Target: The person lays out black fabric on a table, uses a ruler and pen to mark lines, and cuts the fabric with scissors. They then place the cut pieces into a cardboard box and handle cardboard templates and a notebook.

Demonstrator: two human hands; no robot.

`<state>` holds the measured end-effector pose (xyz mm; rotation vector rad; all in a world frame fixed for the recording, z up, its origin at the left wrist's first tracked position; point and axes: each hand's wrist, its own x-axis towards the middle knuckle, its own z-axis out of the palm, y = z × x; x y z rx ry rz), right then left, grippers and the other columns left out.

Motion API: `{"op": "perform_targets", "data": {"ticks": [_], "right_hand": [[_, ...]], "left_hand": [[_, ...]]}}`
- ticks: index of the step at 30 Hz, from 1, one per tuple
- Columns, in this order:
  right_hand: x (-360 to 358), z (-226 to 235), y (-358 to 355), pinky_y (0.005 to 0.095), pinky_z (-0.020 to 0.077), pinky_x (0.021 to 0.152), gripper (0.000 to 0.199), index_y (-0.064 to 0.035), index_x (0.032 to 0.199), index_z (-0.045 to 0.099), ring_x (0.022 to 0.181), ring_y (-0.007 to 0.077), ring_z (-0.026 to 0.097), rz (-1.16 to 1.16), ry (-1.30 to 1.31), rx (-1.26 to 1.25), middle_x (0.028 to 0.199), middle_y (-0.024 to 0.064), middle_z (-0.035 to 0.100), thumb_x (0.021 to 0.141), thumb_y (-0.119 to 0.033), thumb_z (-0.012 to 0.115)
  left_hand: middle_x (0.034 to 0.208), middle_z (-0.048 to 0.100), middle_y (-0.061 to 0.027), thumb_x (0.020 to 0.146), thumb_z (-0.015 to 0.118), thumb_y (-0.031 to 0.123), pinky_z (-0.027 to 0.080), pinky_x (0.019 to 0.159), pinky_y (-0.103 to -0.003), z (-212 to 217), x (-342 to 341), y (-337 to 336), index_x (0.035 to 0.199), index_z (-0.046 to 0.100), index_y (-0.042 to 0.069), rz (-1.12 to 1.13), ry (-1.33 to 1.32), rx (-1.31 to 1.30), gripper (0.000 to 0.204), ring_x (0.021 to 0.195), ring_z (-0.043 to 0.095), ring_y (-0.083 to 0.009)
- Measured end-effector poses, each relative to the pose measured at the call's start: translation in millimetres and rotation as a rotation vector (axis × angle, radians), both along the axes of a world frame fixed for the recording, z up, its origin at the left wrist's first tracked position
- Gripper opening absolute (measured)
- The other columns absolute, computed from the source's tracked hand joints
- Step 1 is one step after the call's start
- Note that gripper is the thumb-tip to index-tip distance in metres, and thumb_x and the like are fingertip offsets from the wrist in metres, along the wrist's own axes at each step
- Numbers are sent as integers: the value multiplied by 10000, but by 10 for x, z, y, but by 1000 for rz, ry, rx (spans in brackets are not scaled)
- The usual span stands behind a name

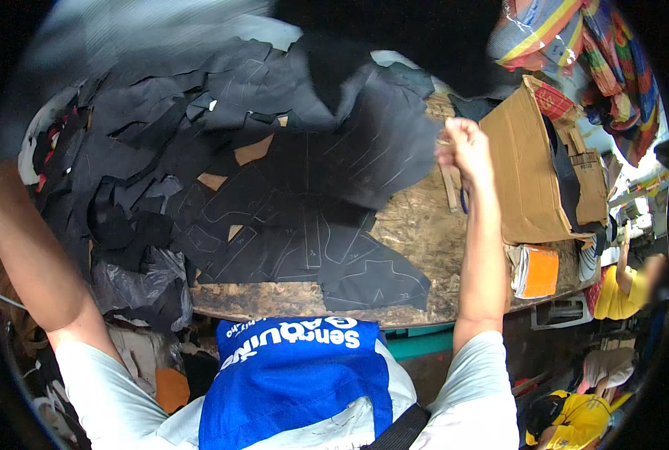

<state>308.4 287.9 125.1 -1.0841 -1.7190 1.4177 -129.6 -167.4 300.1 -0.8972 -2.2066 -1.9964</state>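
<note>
A wide black cloth [394, 142] with pale chalk outlines is spread over the worn wooden table [417, 225]. My right hand [466, 150] is above the table at the cloth's right edge. Its fingers are curled and slightly blurred, and they appear to pinch that edge. My left forearm [38, 262] reaches up along the left rim, where the picture cuts off the hand. A separate chalk-marked black piece [379, 283] lies at the table's near edge. Brown scraps [253, 151] show among the dark layers.
Right of my arm stands an open cardboard box [526, 161], with an orange-covered stack [535, 271] before it. Crumpled black fabric and clear plastic [151, 281] lie at left. Striped woven sacks [537, 34] hang at upper right. People in yellow shirts [619, 292] are at far right.
</note>
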Motion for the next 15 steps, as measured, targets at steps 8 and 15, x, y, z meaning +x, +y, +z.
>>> {"op": "perform_targets", "data": {"ticks": [8,15], "right_hand": [[385,-994,69,418,501,762,211,-17,903,680,899,353,631,-337,-1130,424,944,211,649,736,-127,616],[557,-1323,263,368,494,712,236,8,865,673,777,292,655,-279,-828,328,818,189,665,649,-78,634]], "left_hand": [[1007,611,-168,850,546,58,527,793,-347,-43,936,405,1088,525,-76,-243,-19,-29,274,886,622,-254],[995,615,-166,851,545,44,538,779,-336,249,1692,1664,1087,524,-78,-833,-153,436,266,874,628,-250]]}}
